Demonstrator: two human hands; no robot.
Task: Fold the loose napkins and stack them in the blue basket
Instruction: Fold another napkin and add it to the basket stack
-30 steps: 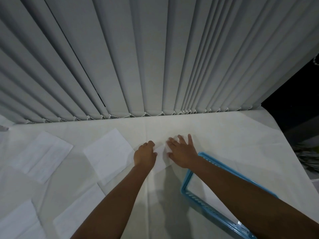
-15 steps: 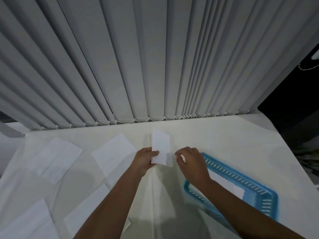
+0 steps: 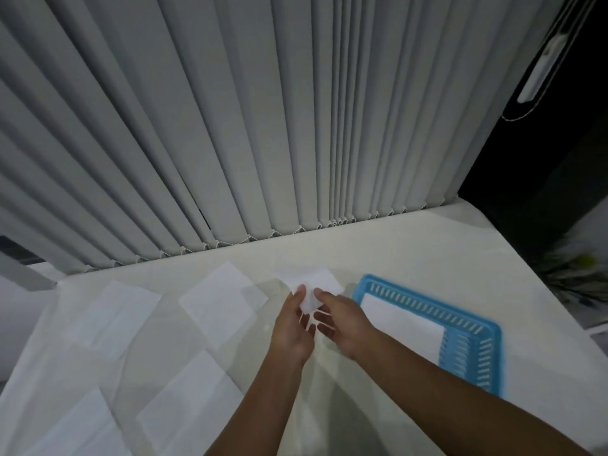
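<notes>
A small folded white napkin [image 3: 314, 284] is lifted off the table, pinched at its near edge by my left hand [image 3: 291, 327] and my right hand [image 3: 345, 319]. The hands sit close together just left of the blue basket [image 3: 473, 343]. A white folded napkin [image 3: 399, 327] lies flat inside the basket. Several loose white napkins lie open on the table to the left: one [image 3: 223, 299] beside my left hand, one [image 3: 115, 311] further left, one [image 3: 194, 399] nearer me.
The table [image 3: 411, 255] is covered in a pale cloth and ends at grey vertical blinds [image 3: 263, 126] at the back. Its right edge drops off past the basket into a dark area. Another napkin [image 3: 75, 429] lies at the near left corner.
The napkin lay pressed flat on the table under both hands, then was picked up. It now hangs between both hands nearer the basket. The view has tilted, showing the whole basket.
</notes>
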